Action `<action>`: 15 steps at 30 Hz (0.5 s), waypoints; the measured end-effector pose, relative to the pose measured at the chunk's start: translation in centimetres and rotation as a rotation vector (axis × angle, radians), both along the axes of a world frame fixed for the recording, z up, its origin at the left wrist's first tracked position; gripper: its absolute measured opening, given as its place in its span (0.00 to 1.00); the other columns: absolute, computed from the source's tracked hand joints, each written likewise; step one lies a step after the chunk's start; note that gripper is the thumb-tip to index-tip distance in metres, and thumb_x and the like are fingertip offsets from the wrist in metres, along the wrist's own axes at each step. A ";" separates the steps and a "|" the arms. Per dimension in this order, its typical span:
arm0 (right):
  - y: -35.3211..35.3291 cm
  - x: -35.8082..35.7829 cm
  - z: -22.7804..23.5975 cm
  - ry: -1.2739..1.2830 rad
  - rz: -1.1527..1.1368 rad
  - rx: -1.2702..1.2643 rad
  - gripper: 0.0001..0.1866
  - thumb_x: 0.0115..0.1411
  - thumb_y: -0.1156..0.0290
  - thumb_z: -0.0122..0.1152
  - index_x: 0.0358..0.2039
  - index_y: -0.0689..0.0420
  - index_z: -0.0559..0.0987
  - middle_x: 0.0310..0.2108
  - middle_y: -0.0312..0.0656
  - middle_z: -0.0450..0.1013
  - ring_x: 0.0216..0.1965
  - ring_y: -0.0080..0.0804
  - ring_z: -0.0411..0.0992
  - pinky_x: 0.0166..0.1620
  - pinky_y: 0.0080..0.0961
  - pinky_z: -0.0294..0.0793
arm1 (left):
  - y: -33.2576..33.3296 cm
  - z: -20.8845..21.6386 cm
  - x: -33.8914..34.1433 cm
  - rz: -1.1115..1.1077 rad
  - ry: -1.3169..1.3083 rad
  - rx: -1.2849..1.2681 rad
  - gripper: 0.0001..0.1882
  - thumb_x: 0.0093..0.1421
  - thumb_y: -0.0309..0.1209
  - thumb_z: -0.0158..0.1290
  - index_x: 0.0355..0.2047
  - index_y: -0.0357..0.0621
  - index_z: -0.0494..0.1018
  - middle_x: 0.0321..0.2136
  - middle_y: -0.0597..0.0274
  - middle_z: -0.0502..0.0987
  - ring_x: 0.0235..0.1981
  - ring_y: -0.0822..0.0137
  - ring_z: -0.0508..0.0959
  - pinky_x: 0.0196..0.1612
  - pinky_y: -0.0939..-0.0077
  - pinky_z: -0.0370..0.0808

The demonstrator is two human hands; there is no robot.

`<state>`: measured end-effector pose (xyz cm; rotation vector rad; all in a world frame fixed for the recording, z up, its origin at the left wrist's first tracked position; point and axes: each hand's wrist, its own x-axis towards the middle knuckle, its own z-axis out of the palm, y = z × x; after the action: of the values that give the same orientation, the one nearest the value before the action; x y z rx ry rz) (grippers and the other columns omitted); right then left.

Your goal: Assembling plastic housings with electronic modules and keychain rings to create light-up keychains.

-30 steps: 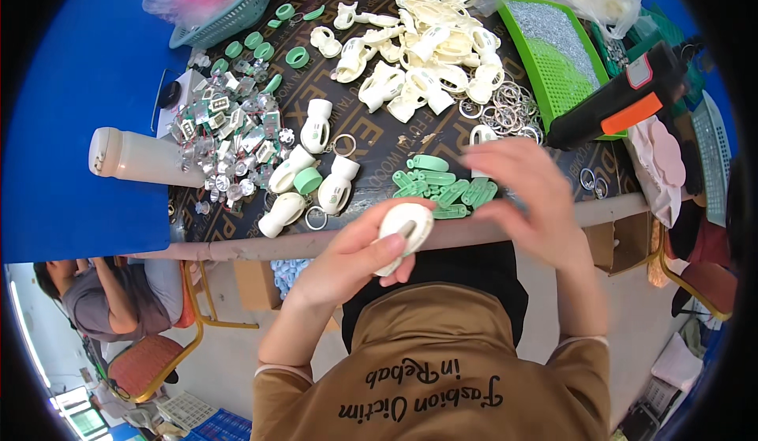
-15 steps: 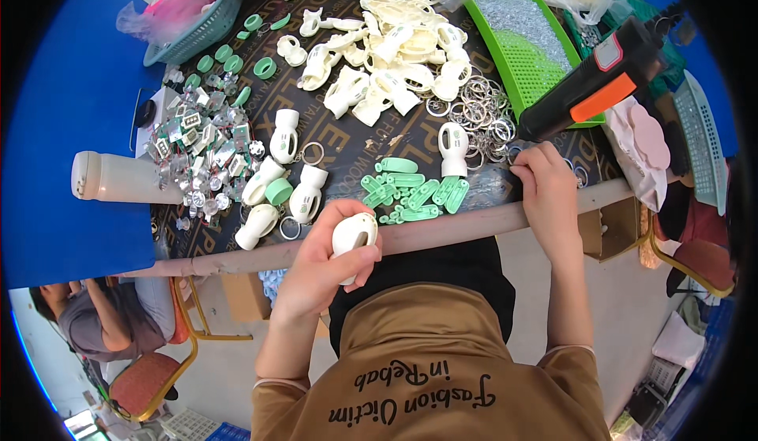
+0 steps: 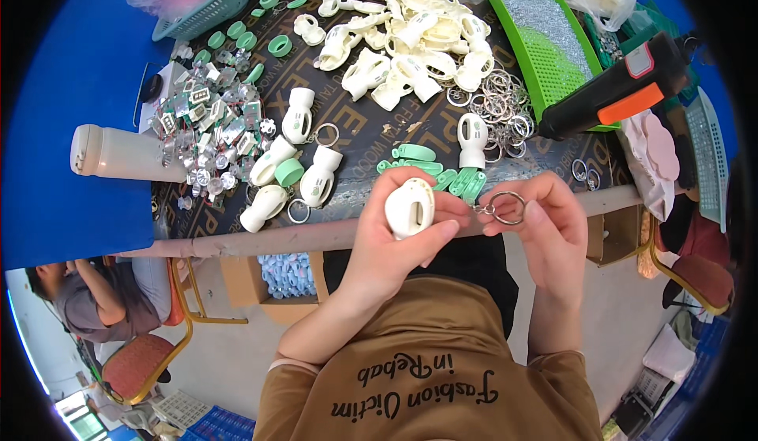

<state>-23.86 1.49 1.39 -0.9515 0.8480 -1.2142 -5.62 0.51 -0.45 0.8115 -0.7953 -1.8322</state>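
Observation:
Above the table's front edge, my left hand point(image 3: 387, 240) is wrapped round a white plastic flashlight casing point(image 3: 404, 213) with an oval slot. Just to its right, my right hand point(image 3: 557, 232) pinches a metal key ring point(image 3: 513, 218), whose short chain reaches toward the casing. Small green plastic strips point(image 3: 467, 182) lie heaped beyond my hands, beside a standing white casing point(image 3: 472, 137). A pile of key rings point(image 3: 509, 113) sits behind that. Several white casings point(image 3: 320, 176) and a loose green ring point(image 3: 289, 172) are on the left.
Cream shell halves point(image 3: 426, 34) are heaped at the back. Small circuit boards with lamps point(image 3: 209, 129) and a white bottle point(image 3: 130, 157) lie left. A green tray point(image 3: 553, 86) and a black-and-orange power tool point(image 3: 624, 97) occupy the right. A person point(image 3: 99, 299) sits at far left.
My right hand has come left from the tabletop near the key rings, now with a key ring in its fingers. My left hand has moved right with the casing, bringing the hands close together.

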 end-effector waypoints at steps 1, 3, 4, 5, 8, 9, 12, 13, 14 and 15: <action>0.1 0.7 0.0 0.024 -0.040 -0.012 0.07 0.61 0.71 0.44 0.32 0.63 0.66 0.37 0.51 0.70 0.36 0.33 0.72 0.38 0.26 0.75 | 0.1 0.0 -0.2 0.001 -0.001 0.003 0.21 0.52 0.19 0.53 0.43 0.45 0.58 0.34 0.54 0.74 0.35 0.70 0.77 0.19 0.91 0.66; 0.1 1.2 -0.1 0.046 -0.079 -0.022 0.08 0.61 0.70 0.43 0.32 0.64 0.65 0.36 0.55 0.70 0.33 0.34 0.73 0.36 0.24 0.75 | 0.2 0.2 -0.4 0.024 0.036 0.039 0.21 0.52 0.19 0.53 0.43 0.45 0.59 0.34 0.54 0.74 0.32 0.72 0.76 0.19 0.90 0.65; 0.1 1.2 -0.2 0.019 -0.057 -0.014 0.08 0.62 0.71 0.42 0.33 0.64 0.65 0.36 0.55 0.70 0.34 0.35 0.73 0.36 0.25 0.76 | 0.2 0.2 -0.3 0.024 0.036 0.041 0.21 0.52 0.19 0.53 0.43 0.45 0.59 0.34 0.54 0.74 0.32 0.72 0.76 0.19 0.90 0.65; 0.1 1.3 -0.2 -0.008 -0.036 -0.007 0.08 0.62 0.71 0.41 0.34 0.64 0.64 0.35 0.55 0.70 0.34 0.36 0.73 0.36 0.26 0.76 | 0.1 0.2 -0.3 0.029 0.031 0.035 0.21 0.52 0.19 0.53 0.43 0.45 0.59 0.34 0.54 0.74 0.30 0.73 0.76 0.18 0.90 0.65; 0.0 1.2 -0.4 -0.116 0.003 0.008 0.07 0.62 0.71 0.44 0.36 0.62 0.65 0.35 0.46 0.71 0.36 0.35 0.73 0.39 0.31 0.77 | 0.0 0.0 -0.2 0.030 0.056 0.043 0.21 0.51 0.18 0.53 0.43 0.45 0.59 0.33 0.55 0.74 0.27 0.76 0.74 0.18 0.89 0.64; 0.0 1.2 -0.4 -0.116 0.003 0.007 0.07 0.62 0.71 0.44 0.36 0.62 0.65 0.35 0.46 0.71 0.36 0.35 0.73 0.39 0.31 0.77 | 0.0 0.0 -0.1 0.026 0.085 0.057 0.21 0.51 0.17 0.53 0.43 0.45 0.59 0.33 0.55 0.74 0.26 0.77 0.73 0.17 0.89 0.63; 0.0 1.1 -0.6 -0.160 0.006 0.022 0.07 0.62 0.71 0.43 0.36 0.62 0.65 0.35 0.47 0.71 0.36 0.36 0.74 0.38 0.31 0.77 | 0.1 0.2 -0.3 0.052 0.101 0.103 0.21 0.51 0.16 0.52 0.43 0.45 0.59 0.30 0.56 0.74 0.25 0.76 0.73 0.17 0.89 0.62; 0.0 1.2 -0.7 -0.158 0.008 0.025 0.07 0.62 0.71 0.43 0.36 0.62 0.64 0.35 0.47 0.71 0.35 0.36 0.74 0.37 0.30 0.77 | 0.1 0.1 -0.2 0.052 0.100 0.102 0.21 0.51 0.16 0.52 0.43 0.45 0.59 0.30 0.56 0.74 0.25 0.76 0.73 0.17 0.89 0.62; 0.0 1.2 -0.8 -0.155 0.010 0.027 0.07 0.62 0.71 0.42 0.35 0.62 0.64 0.35 0.47 0.71 0.35 0.37 0.74 0.37 0.30 0.77 | 0.1 0.0 -0.1 0.040 0.131 0.091 0.21 0.51 0.16 0.52 0.43 0.45 0.59 0.29 0.56 0.74 0.25 0.75 0.73 0.17 0.89 0.62; 0.0 1.2 -0.8 -0.157 0.011 0.026 0.07 0.62 0.71 0.42 0.35 0.62 0.64 0.35 0.47 0.71 0.35 0.37 0.74 0.37 0.30 0.77 | 0.1 0.0 -0.1 0.029 0.161 0.079 0.21 0.51 0.16 0.53 0.43 0.44 0.59 0.27 0.56 0.73 0.26 0.75 0.73 0.17 0.89 0.62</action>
<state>-22.65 1.50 0.58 -0.8270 0.7320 -1.2481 -5.67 0.62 -0.49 0.7108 -0.6095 -1.8862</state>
